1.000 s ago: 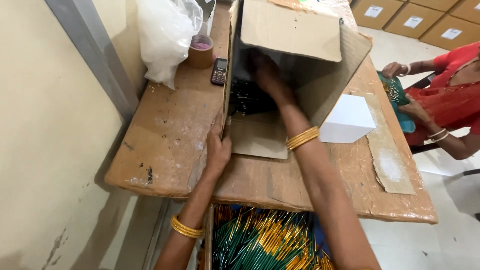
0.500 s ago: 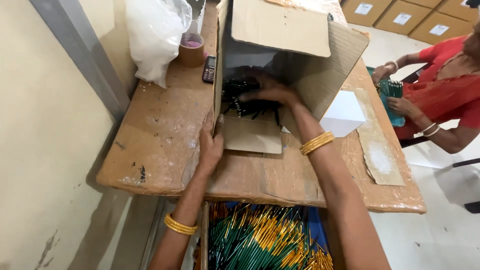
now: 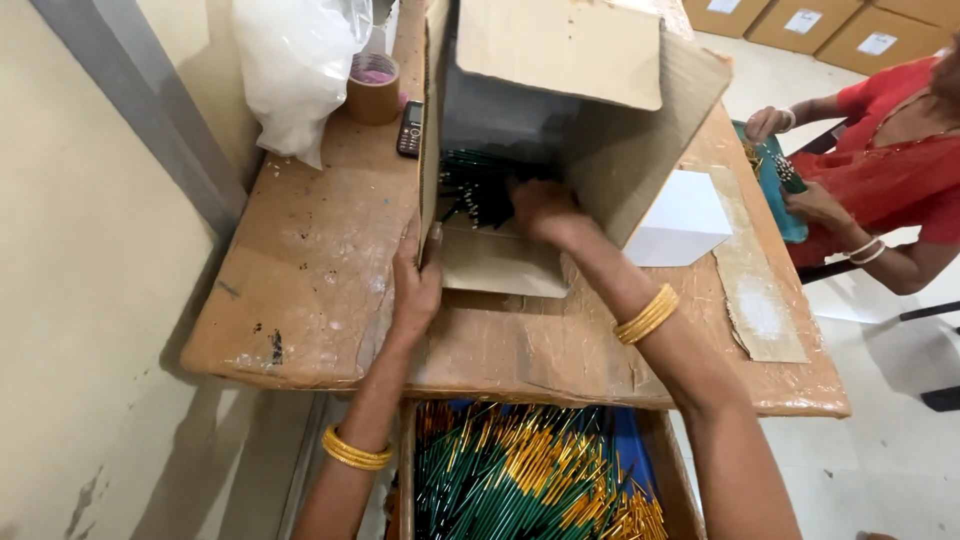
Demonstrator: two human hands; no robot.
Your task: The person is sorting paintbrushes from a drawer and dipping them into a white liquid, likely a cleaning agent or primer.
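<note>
A large cardboard box [image 3: 600,60] lies on its side on a worn brown table [image 3: 310,270], its open mouth facing me. My left hand [image 3: 415,285] grips the box's left flap edge. My right hand [image 3: 540,210] reaches into the box mouth and rests on a pile of dark green pencils [image 3: 475,185] inside. Whether the fingers close on any pencils is hidden. Both wrists carry gold bangles.
Below the table edge sits an open box of several green and yellow pencils [image 3: 530,475]. A white plastic bag [image 3: 295,70], a tape roll [image 3: 374,88] and a small phone [image 3: 410,128] stand at the back left. A white box [image 3: 680,220] lies right; another person in red [image 3: 880,170] sits beyond.
My right hand has drawn back from deep inside the box to the pencils at its mouth. The left hand keeps its hold on the flap.
</note>
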